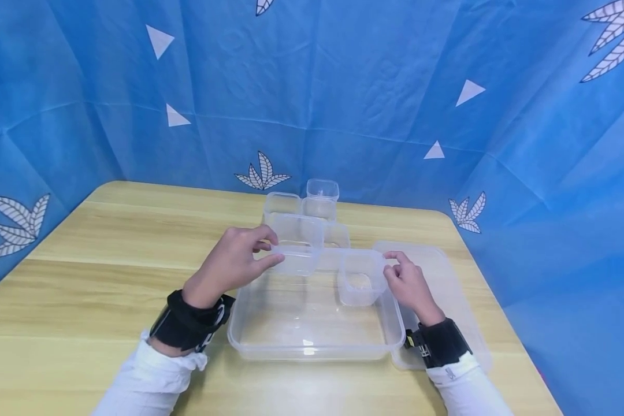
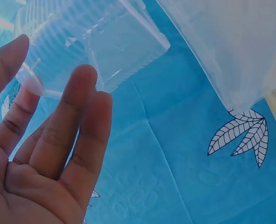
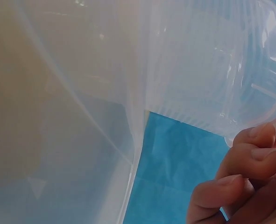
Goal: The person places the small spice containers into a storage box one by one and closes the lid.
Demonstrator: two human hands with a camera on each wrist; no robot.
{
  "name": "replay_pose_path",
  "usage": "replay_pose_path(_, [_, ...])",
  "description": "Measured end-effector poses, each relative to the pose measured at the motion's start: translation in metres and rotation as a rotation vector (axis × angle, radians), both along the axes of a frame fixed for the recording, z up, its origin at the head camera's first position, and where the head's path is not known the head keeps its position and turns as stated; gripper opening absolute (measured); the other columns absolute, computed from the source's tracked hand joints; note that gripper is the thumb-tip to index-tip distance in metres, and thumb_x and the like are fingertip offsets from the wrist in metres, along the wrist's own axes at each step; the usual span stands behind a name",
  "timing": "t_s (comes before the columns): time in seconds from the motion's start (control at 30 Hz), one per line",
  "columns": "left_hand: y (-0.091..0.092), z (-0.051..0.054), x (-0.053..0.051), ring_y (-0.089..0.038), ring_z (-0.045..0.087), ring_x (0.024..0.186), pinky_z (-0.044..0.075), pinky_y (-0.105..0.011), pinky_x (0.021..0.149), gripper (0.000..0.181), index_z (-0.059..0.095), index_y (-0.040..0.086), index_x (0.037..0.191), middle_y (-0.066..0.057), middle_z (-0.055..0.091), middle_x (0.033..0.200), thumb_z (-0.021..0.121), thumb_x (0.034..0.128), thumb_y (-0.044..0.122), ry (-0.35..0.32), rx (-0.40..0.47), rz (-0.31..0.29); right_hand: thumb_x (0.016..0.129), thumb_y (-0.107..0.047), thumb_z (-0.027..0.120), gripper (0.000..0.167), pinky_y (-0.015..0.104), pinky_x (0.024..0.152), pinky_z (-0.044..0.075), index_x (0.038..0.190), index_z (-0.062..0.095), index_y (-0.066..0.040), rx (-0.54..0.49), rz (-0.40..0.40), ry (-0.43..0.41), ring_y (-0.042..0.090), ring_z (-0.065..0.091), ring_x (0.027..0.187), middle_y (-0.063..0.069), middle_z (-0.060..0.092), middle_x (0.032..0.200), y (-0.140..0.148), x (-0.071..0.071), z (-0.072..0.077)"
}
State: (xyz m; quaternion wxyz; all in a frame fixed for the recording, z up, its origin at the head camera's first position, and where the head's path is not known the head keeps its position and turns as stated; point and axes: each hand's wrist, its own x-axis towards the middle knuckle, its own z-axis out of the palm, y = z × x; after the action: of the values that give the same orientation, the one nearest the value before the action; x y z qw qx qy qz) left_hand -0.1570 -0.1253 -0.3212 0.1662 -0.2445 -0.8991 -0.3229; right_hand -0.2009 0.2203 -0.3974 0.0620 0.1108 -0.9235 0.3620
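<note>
My left hand point(image 1: 233, 263) pinches the rim of a clear plastic container point(image 1: 299, 231) between thumb and index finger, over the far left edge of a large clear plastic box point(image 1: 309, 351). In the left wrist view this container point(image 2: 123, 42) shows ribbed walls, and the other fingers stand away from it. On the right side, my right hand point(image 1: 407, 281) pinches the rim of a smaller clear container point(image 1: 361, 277), which is at the large box's right part. Whether it touches the box's floor I cannot tell. The right wrist view shows its ribbed wall point(image 3: 194, 70) next to the large box point(image 3: 133, 182).
Several more clear containers stand behind the large box, among them one at the left point(image 1: 282, 202) and a stacked one point(image 1: 322, 188) at the back. A flat translucent lid point(image 1: 447, 289) lies on the wooden table point(image 1: 109, 260) at the right. Blue cloth point(image 1: 312, 75) hangs behind.
</note>
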Motion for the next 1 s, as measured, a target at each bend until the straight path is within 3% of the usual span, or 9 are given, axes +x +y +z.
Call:
replay_pose_path(0.43, [0.011,0.009,-0.005,-0.022,0.071,0.077,0.057,-0.037,0.071,0.019,0.064,0.008,0.081,-0.005,0.069,0.074,0.081,0.0804,0.017,-0.063,-0.084,-0.043,0.093,-0.009,0.048,0.031,0.024,0.042,0.027,0.120,0.058,0.003,-0.006,-0.005,0.021,0.010,0.031,0.042,-0.005,0.037,0.051,0.000,-0.001,0.000])
replay_pose_path(1.0, [0.021,0.024,-0.009,-0.020,0.070,0.075,0.055,-0.036,0.071,0.022,0.065,0.012,0.067,0.001,0.069,0.070,0.084,0.0761,0.017,-0.057,-0.161,-0.085,0.093,-0.007,0.048,0.031,0.025,0.043,0.028,0.120,0.059,0.001,-0.009,-0.005,0.001,0.007,0.030,0.041,-0.006,0.037,0.052,-0.002,-0.001,0.003])
